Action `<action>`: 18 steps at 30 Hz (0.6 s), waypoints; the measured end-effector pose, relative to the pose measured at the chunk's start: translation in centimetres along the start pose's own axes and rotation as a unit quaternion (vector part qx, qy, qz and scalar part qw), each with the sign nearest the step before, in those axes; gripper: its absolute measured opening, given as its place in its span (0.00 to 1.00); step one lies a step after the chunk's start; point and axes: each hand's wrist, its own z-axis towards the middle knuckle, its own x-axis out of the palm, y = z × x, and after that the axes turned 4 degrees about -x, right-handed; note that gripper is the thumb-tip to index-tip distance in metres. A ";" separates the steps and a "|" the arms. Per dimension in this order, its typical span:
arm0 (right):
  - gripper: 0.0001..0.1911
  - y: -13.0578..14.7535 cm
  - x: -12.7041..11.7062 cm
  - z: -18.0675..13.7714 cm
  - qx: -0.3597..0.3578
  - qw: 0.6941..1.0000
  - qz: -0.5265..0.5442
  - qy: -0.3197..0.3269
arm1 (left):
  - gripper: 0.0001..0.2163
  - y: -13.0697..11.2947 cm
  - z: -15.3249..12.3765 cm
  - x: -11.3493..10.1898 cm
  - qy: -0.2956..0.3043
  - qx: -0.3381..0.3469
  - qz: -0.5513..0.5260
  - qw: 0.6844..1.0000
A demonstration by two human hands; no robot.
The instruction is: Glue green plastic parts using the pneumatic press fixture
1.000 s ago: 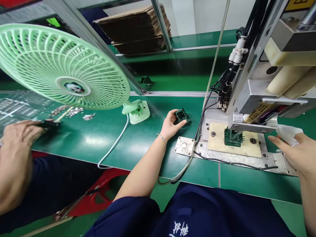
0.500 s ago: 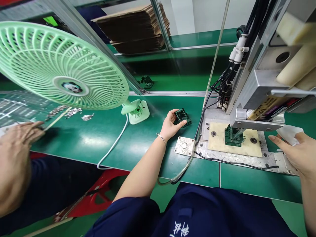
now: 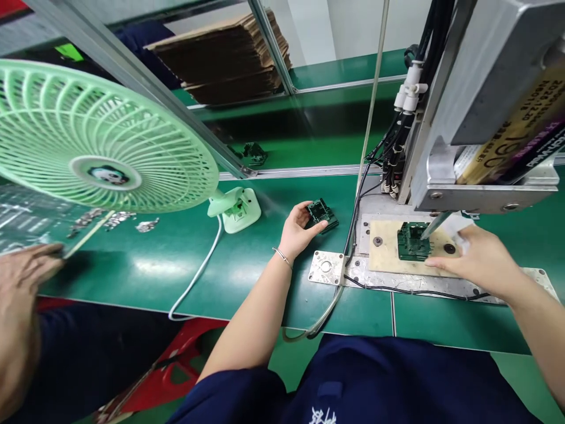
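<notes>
Since 0.5 s ago the right hand (image 3: pixel 479 262) has come in from the worktop's edge to the beige fixture plate (image 3: pixel 388 259), and the grey metal press head (image 3: pixel 485 118) has risen clear; its fingers lie spread and loose just beside the dark green plastic part (image 3: pixel 412 241) seated upright in that plate, gripping nothing; the left hand (image 3: pixel 298 229) pinches a 2nd dark green plastic part (image 3: pixel 321 214) resting on the green worktop (image 3: pixel 247 277), kept near the fixture; a co-worker's hand (image 3: pixel 26 271) lies far left, under the pale green fan (image 3: pixel 101 141).

Glossy green bench mat (image 3: pixel 247 265); fan (image 3: pixel 101 141) plastic; press plate (image 3: pixel 445 277) prob. matt metal.
</notes>
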 end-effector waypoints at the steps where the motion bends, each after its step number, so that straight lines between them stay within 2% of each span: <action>1: 0.32 0.3 0.4 0.2 0.015 1.000 0.011 0.020 | 0.33 -0.1 -0.1 0.0 -0.005 -0.002 0.001 1.000; 5: 0.35 0.3 1.6 0.9 0.034 0.998 0.053 0.032 | 0.32 -1.6 -0.8 0.1 -0.012 -0.017 -0.013 1.000; 9: 0.36 0.2 0.9 1.0 0.026 0.992 0.101 0.070 | 0.29 -5.4 -2.2 0.6 0.024 -0.055 -0.067 0.996; 12: 0.32 0.4 0.0 0.7 0.032 0.979 0.143 0.139 | 0.27 -8.7 -3.8 1.6 0.116 -0.131 -0.084 0.981; 15: 0.30 0.0 -0.1 -0.1 -0.003 0.954 0.222 0.203 | 0.25 -11.2 -5.3 3.4 0.228 -0.215 -0.090 0.945; 18: 0.30 -1.1 0.2 -1.6 -0.042 0.952 0.225 0.204 | 0.24 -12.2 -6.4 5.7 0.289 -0.260 -0.079 0.918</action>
